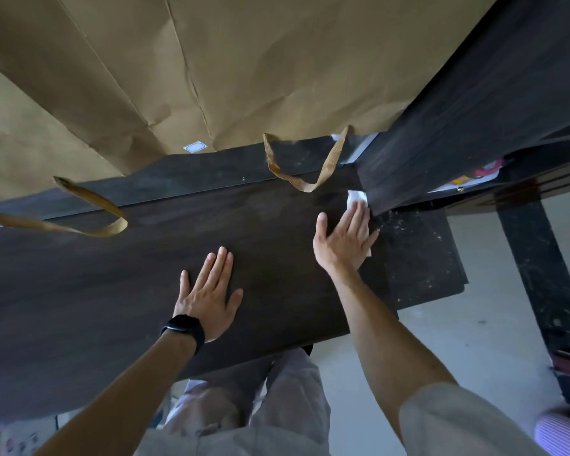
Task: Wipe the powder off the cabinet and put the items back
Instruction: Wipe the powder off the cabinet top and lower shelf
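Light grey trousers [244, 422] and a pale short sleeve [458, 419] fill the foreground, below the near edge of the cabinet surface [112, 291], a dark wood-grain top that crosses the whole view. Both bare forearms reach over that near edge.

Left grip [211, 297]: released, palm down and flat on the middle of the cabinet surface, fingers straight and close together, thumb spread; a black watch [183, 329] sits on the wrist.

Right grip [346, 238]: likewise released, with straight fingers pressing a white wipe [356, 196] down onto the far right corner of the cabinet surface. One end of the wipe shows beyond the fingertips, and a second corner shows under the heel of the hand.

A dark upright panel [458, 110] rises from that same corner, touching the wipe's end. White powder [392, 218] lies as scattered specks on a lower black board [415, 251] just off the right edge of the cabinet surface. Faint pale streaks also show on the far strip of the surface.

Large brown paper bags [244, 60] overhang the far edge of the cabinet surface. One flat woven handle [310, 172] hangs over its far right part, and another handle [89, 212] loops over its left part. A small white label [195, 147] marks the bag rim at the far edge. Pale floor [441, 340] shows below the surface's right side.
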A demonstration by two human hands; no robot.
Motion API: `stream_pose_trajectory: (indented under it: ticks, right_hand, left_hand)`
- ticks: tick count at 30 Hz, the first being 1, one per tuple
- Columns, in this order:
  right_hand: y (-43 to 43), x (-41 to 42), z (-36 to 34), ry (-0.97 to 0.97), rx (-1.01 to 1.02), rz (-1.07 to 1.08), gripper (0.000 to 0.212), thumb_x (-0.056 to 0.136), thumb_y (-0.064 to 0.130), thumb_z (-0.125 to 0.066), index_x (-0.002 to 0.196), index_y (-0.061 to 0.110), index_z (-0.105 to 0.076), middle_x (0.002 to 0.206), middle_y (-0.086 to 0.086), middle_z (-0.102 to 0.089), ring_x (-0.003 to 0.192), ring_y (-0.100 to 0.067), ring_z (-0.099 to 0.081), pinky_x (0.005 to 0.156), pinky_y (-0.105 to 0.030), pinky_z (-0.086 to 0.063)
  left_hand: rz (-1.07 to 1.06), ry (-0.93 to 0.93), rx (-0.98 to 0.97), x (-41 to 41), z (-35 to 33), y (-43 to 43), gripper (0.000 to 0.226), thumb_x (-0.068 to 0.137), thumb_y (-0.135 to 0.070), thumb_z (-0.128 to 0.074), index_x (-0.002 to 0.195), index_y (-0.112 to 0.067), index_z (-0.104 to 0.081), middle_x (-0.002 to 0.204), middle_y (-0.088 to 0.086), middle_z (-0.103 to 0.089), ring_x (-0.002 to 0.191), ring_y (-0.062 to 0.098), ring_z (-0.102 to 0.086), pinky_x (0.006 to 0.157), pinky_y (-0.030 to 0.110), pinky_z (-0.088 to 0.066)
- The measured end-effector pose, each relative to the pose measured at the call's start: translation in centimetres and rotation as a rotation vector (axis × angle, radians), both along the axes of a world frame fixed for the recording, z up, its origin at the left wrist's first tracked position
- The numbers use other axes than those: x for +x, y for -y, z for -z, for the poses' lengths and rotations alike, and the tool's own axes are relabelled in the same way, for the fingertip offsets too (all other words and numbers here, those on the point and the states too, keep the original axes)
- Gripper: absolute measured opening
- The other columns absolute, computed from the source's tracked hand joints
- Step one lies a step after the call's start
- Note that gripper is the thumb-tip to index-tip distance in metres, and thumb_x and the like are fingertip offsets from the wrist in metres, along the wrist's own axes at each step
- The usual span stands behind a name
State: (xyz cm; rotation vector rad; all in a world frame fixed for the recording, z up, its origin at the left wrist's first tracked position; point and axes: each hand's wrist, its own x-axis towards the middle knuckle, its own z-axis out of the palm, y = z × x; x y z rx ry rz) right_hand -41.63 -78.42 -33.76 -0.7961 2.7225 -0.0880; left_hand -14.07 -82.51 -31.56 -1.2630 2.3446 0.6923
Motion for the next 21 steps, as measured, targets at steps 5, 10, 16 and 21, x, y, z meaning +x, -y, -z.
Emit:
stream_pose_trajectory:
  ticks: [5,10,16,21]
  right_hand:
    - [0.3,2.0,0.0,0.046,-0.067,0.224,0.082,0.097,0.066,-0.009,0.159,0.016,0.002,0.168,-0.002,0.005,0.154,-0.018,0.004,0.122,-0.051,0.001]
    - [-3.1,2.5,-0.8,0.087,-0.041,0.202,0.087,0.093,0.071,-0.008,0.159,0.016,0.006,0.168,-0.004,0.009,0.154,-0.022,0.006,0.122,-0.052,-0.001]
    - [-0.3,0.8,-0.2,0.085,-0.026,0.290,0.083,0.091,0.071,-0.012,0.158,0.025,0.006,0.168,-0.004,0.009,0.154,-0.031,0.007,0.122,-0.057,0.001]
    - [-1.2,0.4,-0.6,0.071,-0.065,0.287,0.068,0.096,0.066,-0.021,0.155,0.036,-0.002,0.168,-0.004,-0.003,0.153,-0.035,-0.005,0.122,-0.057,-0.006]
  left_hand:
    - [-0.003,0.010,0.020,-0.2,-0.5,0.1,0.070,0.099,-0.058,-0.014,0.154,-0.028,0.017,0.156,-0.018,0.033,0.146,0.005,0.024,0.121,0.055,-0.001]
    - [-0.033,-0.001,0.056,-0.5,-1.0,0.2,0.070,0.099,-0.058,-0.014,0.155,-0.028,0.014,0.155,-0.018,0.032,0.146,0.005,0.023,0.120,0.056,-0.001]
    - [-0.028,-0.004,0.039,0.1,-0.4,-0.1,0.069,0.099,-0.058,-0.014,0.154,-0.030,0.018,0.154,-0.019,0.035,0.144,0.004,0.027,0.120,0.056,0.000]
    - [-0.041,-0.029,0.028,0.0,-0.1,-0.4,0.071,0.098,-0.059,-0.015,0.154,-0.029,0.016,0.156,-0.019,0.032,0.144,0.005,0.025,0.120,0.057,-0.002]
